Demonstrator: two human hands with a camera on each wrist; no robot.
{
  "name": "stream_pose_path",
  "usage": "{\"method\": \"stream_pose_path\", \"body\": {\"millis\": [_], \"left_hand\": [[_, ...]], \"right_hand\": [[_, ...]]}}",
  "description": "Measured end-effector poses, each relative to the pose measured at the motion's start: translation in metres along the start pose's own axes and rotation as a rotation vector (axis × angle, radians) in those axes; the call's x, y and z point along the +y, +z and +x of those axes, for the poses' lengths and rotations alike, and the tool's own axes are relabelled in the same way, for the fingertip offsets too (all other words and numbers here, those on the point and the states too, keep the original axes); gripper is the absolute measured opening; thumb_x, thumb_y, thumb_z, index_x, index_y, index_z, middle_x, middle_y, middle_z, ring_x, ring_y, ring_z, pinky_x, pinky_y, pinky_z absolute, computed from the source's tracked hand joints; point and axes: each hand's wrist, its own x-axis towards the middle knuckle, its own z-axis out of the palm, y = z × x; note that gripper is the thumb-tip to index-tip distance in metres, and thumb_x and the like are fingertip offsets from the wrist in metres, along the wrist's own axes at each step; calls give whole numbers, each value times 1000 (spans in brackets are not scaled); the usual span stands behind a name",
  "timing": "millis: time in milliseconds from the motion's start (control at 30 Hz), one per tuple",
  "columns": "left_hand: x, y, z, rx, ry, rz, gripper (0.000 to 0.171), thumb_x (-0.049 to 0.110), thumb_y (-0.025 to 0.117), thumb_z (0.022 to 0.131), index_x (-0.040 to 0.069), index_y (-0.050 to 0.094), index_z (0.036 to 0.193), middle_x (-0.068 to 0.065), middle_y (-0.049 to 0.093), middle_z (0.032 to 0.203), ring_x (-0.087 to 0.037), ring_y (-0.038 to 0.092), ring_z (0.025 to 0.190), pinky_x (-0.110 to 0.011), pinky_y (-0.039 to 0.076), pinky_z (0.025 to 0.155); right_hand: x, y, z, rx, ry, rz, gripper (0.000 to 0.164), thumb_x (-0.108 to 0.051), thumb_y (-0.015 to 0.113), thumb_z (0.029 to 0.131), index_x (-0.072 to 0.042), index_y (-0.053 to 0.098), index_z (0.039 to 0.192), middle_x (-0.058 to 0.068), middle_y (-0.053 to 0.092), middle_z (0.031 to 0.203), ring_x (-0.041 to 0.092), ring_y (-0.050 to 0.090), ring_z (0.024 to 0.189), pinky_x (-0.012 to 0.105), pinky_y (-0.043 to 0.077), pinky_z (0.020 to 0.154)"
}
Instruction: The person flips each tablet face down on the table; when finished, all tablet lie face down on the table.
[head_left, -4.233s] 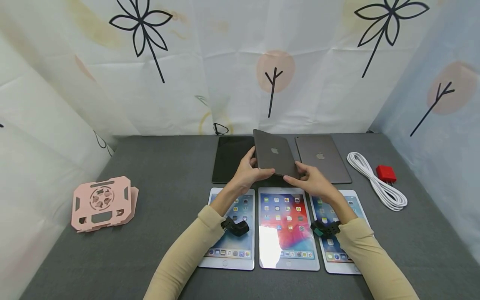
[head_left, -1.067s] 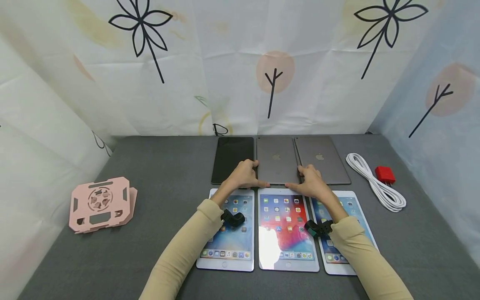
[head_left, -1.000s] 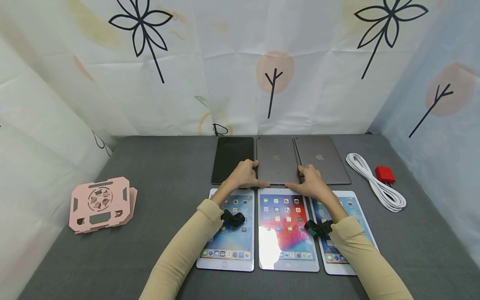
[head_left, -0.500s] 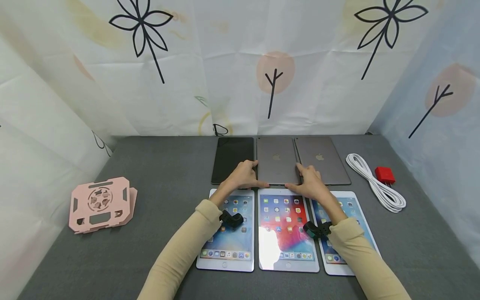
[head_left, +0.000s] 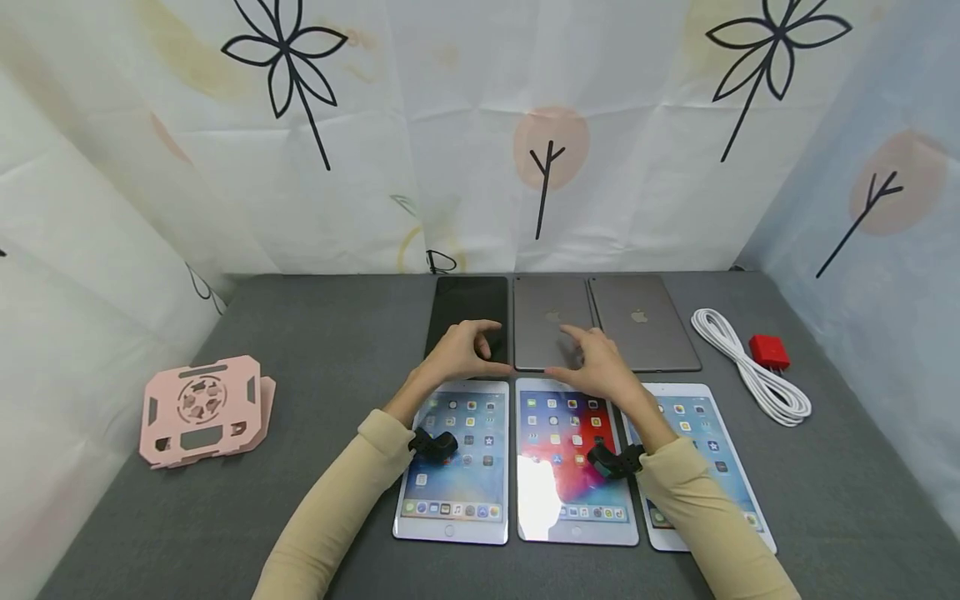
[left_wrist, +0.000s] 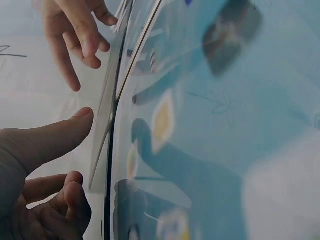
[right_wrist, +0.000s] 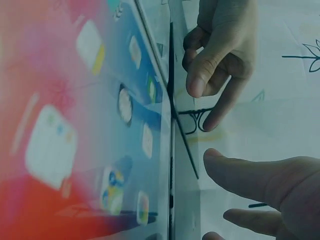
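My left hand point(head_left: 459, 352) is over the lower part of a black-screened tablet point(head_left: 469, 300), its thumb and forefinger spread apart with nothing between them. A grey tablet lying face down point(head_left: 543, 300) has my right hand point(head_left: 597, 364) over its lower right corner, thumb and forefinger likewise apart. To its right lies another grey tablet, back up point(head_left: 645, 325). Both wrist views catch the empty fingers, the left thumb point(left_wrist: 65, 132) and the right thumb point(right_wrist: 240, 172), beside the tablets' edges. Three white tablets with lit screens make the front row: left point(head_left: 450, 532), middle point(head_left: 577, 533) and right point(head_left: 712, 467).
A pink case-like piece point(head_left: 161, 417) sits at the table's left. On the right lie a coiled white cable point(head_left: 750, 367) and a red charger plug point(head_left: 769, 352). Patterned white cloth point(head_left: 465, 167) closes off the back and sides of the grey table point(head_left: 322, 333).
The middle grey tablet, held tilted earlier, was laid flat in the back row between its neighbours. Both hands then let go of its edges and moved left.
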Motion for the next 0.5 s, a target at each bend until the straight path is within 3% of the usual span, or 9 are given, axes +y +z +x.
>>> {"method": "stream_pose_path", "body": {"millis": [133,367,500], "left_hand": [[-7,-13,-9,8,-35,14,83,31,88,80,1,51,148,-10,67,93,-14,50,69,-26,43,70],[-18,-30,-25,24,-90,35,91,32,88,79,2,43,153,-16,65,109,-14,49,64,-26,41,60],[-25,-38,-31,36,-127,77,97,34,88,79,1,39,156,-17,64,116,-16,50,70,-26,42,64]], "right_hand": [[-6,3,3,-2,-19,27,77,-30,77,91,-1,42,154,29,54,135,45,51,124,61,50,102],[-16,8,9,-35,-37,53,78,-29,76,91,-1,40,155,28,54,134,44,49,126,60,47,102],[-22,13,15,-54,-49,65,78,-29,75,92,1,40,154,28,54,135,46,49,127,59,47,102]]}}
